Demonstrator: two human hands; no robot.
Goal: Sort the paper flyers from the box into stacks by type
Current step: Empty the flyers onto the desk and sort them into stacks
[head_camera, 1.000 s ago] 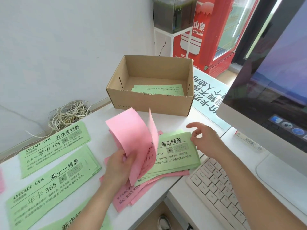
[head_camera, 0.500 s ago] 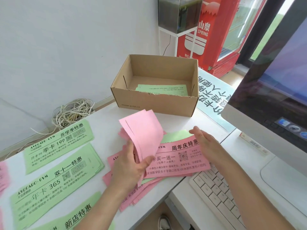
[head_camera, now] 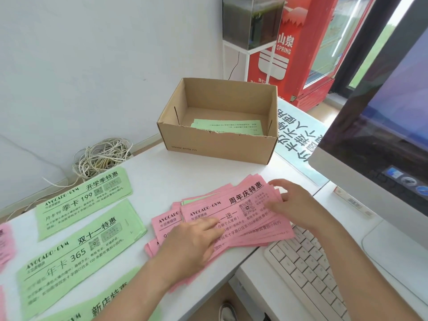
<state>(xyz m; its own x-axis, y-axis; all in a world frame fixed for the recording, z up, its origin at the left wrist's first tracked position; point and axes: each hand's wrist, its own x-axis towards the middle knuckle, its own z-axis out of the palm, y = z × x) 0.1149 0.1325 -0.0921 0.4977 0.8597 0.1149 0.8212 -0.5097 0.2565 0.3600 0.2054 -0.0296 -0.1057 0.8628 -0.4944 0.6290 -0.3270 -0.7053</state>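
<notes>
Some pink flyers (head_camera: 231, 205) hide beneath flat left hand (head_camera: 192, 242); grip of right hand (head_camera: 294, 205) unclear.

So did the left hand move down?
Yes. The left hand dropped away from the box and now lies flat on the pink pile.

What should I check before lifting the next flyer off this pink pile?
1. Left hand lies flat on the pink pile, steadying it: ok.
2. Right hand has a grip on the pile's right edge: cannot tell.
3. Pile is one type only: not ok, a green flyer pokes out underneath.
4. Box emptied: not ok, green sheets remain inside.
5. Sorted green stacks lie apart from the pile: ok.
</notes>
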